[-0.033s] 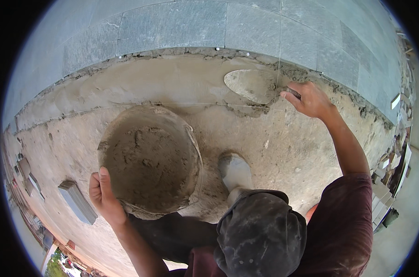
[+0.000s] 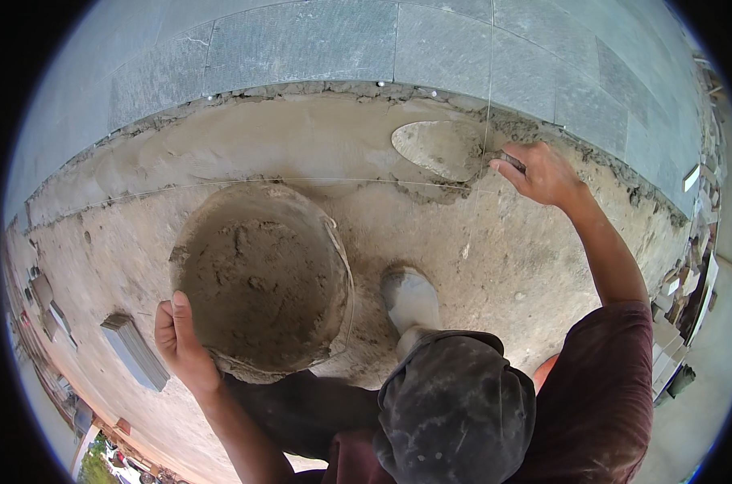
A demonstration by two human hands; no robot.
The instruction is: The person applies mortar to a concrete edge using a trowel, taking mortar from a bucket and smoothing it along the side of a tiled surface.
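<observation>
My left hand grips the near left rim of a mortar-caked bucket, which holds wet grey mortar. My right hand is closed round the handle of a trowel. The trowel's mortar-smeared, rounded blade rests on a band of smoothed mortar along the edge of grey-blue stone tiles. A thin string runs along this band, and another line crosses it beside the blade.
On the concrete floor stands a light-coated boot. A stack of tiles lies at left, offcuts pile up along the right, and a dark cap fills the lower middle.
</observation>
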